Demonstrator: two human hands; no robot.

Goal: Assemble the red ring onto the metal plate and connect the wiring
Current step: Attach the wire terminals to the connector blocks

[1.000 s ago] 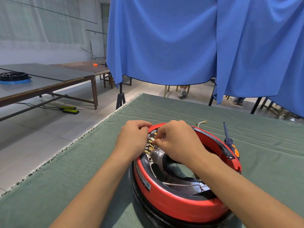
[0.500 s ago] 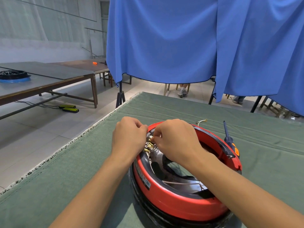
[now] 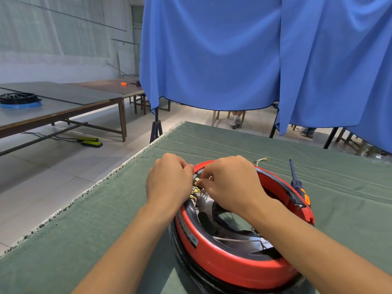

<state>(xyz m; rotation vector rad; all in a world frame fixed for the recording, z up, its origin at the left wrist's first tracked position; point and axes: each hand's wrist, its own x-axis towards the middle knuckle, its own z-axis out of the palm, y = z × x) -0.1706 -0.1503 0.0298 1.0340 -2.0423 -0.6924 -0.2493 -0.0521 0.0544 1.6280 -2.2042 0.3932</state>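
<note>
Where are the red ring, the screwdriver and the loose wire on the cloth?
red ring (image 3: 233, 270), head view, on its near outer wall.
screwdriver (image 3: 297, 184), head view, on the dark handle beside the ring's right rim.
loose wire (image 3: 261, 160), head view, on its brass-tipped end on the green cloth behind the ring.

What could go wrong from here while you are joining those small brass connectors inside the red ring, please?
The brass connectors sit close together, so the right hand might push its wire onto the wrong one. Both hands, the left hand included, crowd the same spot and hide the joint. The screwdriver lies against the red ring and could roll if the ring shifts.
</note>
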